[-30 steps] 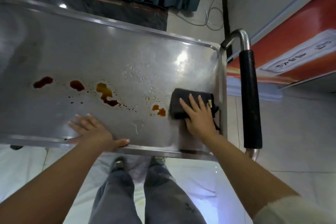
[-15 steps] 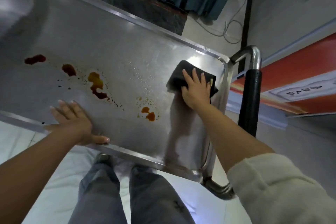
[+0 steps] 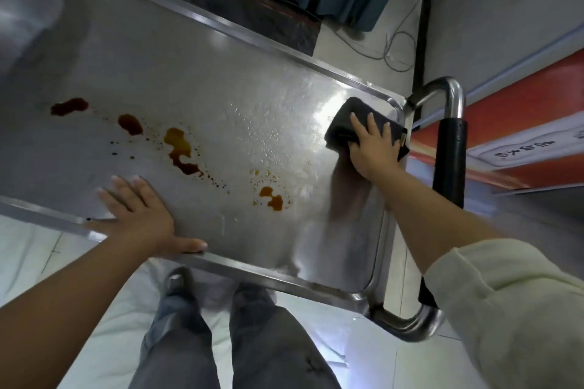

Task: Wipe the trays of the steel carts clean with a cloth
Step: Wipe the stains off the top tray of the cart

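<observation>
Cloth [image 3: 346, 123] sits at the tray's [image 3: 202, 73] far right corner, right hand [image 3: 373, 151] pressing it with flat, spread fingers. Left hand [image 3: 142, 215] lies flat, fingers wide, on the near rim beside brown spills [image 3: 180, 148].

One head-worn camera looks steeply down and forward, close over the steel cart tray [image 3: 196, 73]; the frame sits tilted, the floor [image 3: 357, 354] below.

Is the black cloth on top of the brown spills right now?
No, the black cloth sits under the right hand in the tray's far corner by the handle, apart from the brown spills.
</observation>
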The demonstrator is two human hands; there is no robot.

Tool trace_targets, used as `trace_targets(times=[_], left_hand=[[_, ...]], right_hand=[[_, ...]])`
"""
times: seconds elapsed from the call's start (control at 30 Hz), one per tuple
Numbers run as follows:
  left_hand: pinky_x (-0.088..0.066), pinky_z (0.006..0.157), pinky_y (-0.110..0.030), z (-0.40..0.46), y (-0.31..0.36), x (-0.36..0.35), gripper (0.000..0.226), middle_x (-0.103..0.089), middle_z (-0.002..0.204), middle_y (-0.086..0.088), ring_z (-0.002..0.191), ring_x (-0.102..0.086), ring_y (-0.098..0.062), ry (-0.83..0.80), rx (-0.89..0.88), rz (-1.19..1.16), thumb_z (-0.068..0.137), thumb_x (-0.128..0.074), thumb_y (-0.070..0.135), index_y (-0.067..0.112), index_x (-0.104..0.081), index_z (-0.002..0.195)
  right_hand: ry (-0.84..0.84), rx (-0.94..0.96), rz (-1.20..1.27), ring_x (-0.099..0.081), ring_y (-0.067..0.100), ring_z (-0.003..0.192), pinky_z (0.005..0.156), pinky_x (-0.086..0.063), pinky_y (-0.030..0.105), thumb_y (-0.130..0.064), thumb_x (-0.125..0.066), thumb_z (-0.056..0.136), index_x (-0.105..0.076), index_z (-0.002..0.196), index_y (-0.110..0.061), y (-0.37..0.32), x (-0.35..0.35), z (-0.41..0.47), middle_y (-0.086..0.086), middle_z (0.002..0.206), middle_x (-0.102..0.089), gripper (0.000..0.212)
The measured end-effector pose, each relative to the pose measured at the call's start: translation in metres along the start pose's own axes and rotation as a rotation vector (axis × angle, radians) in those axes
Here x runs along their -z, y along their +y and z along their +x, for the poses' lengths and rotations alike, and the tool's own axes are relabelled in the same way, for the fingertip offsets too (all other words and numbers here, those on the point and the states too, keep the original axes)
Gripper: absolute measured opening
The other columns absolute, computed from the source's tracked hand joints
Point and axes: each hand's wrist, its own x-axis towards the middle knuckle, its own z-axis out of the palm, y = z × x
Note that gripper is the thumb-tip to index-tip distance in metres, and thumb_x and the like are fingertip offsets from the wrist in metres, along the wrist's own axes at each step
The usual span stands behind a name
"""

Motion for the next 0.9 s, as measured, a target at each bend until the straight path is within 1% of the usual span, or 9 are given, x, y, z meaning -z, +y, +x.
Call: trace_targets(times=[0.17,0.27,0.33,0.43,0.53,0.6,0.67,0.77,0.9], left_hand=[[-0.012,0.106,-0.074,-0.006,-0.002,0.000,0.173,0.046,0.138,-0.032,0.134,0.029,-0.054,0.031,-0.048,-0.022,0.032,-0.060,0.094,-0.003,0.046,0.127],[-0.013,0.105,-0.075,-0.008,-0.005,-0.004,0.171,0.042,0.142,-0.031,0.136,0.026,-0.054,0.078,-0.097,-0.034,0.031,-0.055,0.098,-0.001,0.042,0.132],[-0.012,0.105,-0.075,-0.009,-0.009,-0.008,0.169,0.039,0.144,-0.030,0.137,0.024,-0.053,0.123,-0.126,-0.041,0.031,-0.048,0.101,0.000,0.040,0.134],[-0.007,0.107,-0.072,-0.007,-0.018,-0.019,0.162,0.036,0.147,-0.029,0.137,0.025,-0.052,0.197,-0.188,-0.037,0.031,-0.028,0.105,0.002,0.037,0.138],[-0.003,0.111,-0.067,-0.002,-0.032,-0.033,0.144,0.031,0.151,-0.026,0.139,0.024,-0.048,0.302,-0.272,-0.017,0.045,-0.014,0.102,0.007,0.030,0.143],[-0.004,0.113,-0.063,0.002,-0.042,-0.036,0.132,0.025,0.155,-0.023,0.142,0.020,-0.045,0.360,-0.326,-0.005,0.058,-0.019,0.097,0.010,0.023,0.147],[-0.008,0.115,-0.060,0.005,-0.052,-0.033,0.128,0.015,0.158,-0.020,0.145,0.012,-0.041,0.405,-0.368,-0.005,0.065,-0.030,0.093,0.009,0.014,0.150],[-0.004,0.115,-0.058,0.013,-0.067,-0.015,0.140,0.015,0.158,-0.020,0.145,0.012,-0.040,0.409,-0.350,0.030,0.055,-0.030,0.097,0.004,0.015,0.149],[0.001,0.111,-0.065,0.027,-0.078,0.011,0.158,0.032,0.152,-0.023,0.141,0.023,-0.045,0.310,-0.288,0.002,0.038,-0.034,0.103,0.003,0.030,0.142]], right_hand=[[-0.006,0.020,-0.030,0.004,0.034,0.147,0.117,-0.001,0.058,-0.041,-0.035,0.099,-0.003,0.150,-0.046,-0.005,-0.040,-0.107,-0.002,0.162,0.001,0.060],[-0.021,0.099,-0.081,0.003,0.034,0.147,0.117,0.000,0.057,-0.044,-0.037,0.098,0.002,0.149,-0.046,-0.023,-0.064,-0.174,-0.001,0.162,0.001,0.064],[-0.017,0.190,-0.081,-0.005,0.038,0.147,0.116,-0.002,0.058,-0.045,-0.038,0.097,-0.001,0.150,-0.046,-0.043,-0.078,-0.215,0.001,0.162,-0.008,0.064],[-0.005,0.259,-0.073,-0.024,0.042,0.142,0.110,-0.005,0.059,-0.046,-0.042,0.092,-0.017,0.149,-0.042,-0.074,-0.090,-0.241,0.005,0.157,-0.026,0.062],[0.020,0.239,-0.100,-0.004,0.039,0.147,0.112,0.008,0.059,-0.046,-0.037,0.096,-0.004,0.150,-0.046,-0.086,-0.087,-0.213,0.002,0.162,-0.008,0.063],[0.037,0.160,-0.068,0.004,0.036,0.147,0.114,0.009,0.060,-0.045,-0.035,0.098,-0.001,0.149,-0.047,-0.095,-0.081,-0.182,0.000,0.162,0.000,0.062],[0.018,0.071,0.030,0.007,0.035,0.147,0.115,0.008,0.060,-0.045,-0.034,0.099,-0.005,0.149,-0.047,-0.108,-0.070,-0.157,-0.001,0.162,0.001,0.058],[-0.011,0.050,0.099,0.009,0.033,0.147,0.114,0.010,0.059,-0.044,-0.034,0.100,-0.008,0.149,-0.048,-0.120,-0.066,-0.156,-0.003,0.162,0.002,0.056],[0.016,0.252,-0.029,0.012,0.034,0.147,0.113,0.015,0.057,-0.043,-0.035,0.100,-0.001,0.149,-0.049,-0.120,-0.092,-0.215,-0.003,0.162,0.005,0.060]])
